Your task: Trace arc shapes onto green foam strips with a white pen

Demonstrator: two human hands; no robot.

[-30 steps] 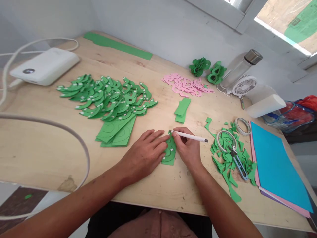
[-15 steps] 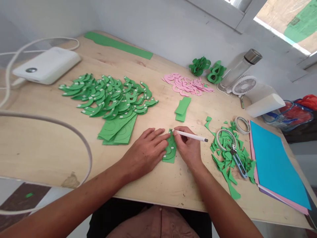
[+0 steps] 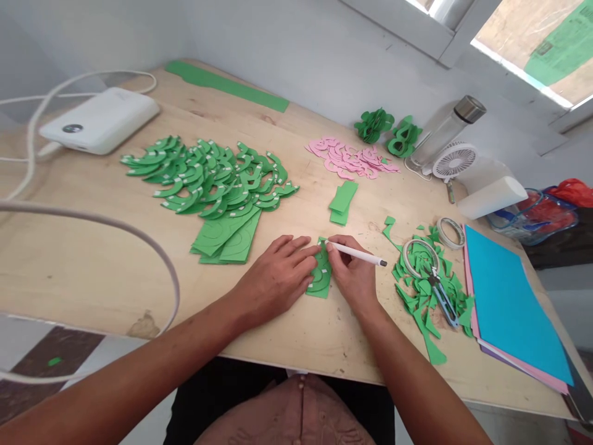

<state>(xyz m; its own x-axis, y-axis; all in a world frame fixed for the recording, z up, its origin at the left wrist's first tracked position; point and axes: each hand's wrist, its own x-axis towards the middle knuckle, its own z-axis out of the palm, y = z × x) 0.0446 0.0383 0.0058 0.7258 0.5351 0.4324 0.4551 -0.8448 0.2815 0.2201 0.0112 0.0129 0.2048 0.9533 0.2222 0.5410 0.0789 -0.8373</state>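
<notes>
A small green paper piece with drawn curves and white tabs lies on the table before me. My left hand rests flat with its fingers stretched over the left edge of this piece. Gripped in my right hand is a white pen, its tip end at the top of the paper and its dark end pointing right. Left of my hands, several green rectangles with drawn curves are stacked beside a heap of curved green cut-outs bearing white tabs. Two plain green strips lie beyond my right hand.
Green scraps lie at right with blue-handled snips and tape rolls. Blue paper sheets sit farther right. Pink cut-outs, a bottle and a small fan stand behind. A white power bank has cables.
The view has shifted slightly, moving the table items a little in the picture. Both hands keep nearly the same place on the paper, and the pen stays in my right hand.
</notes>
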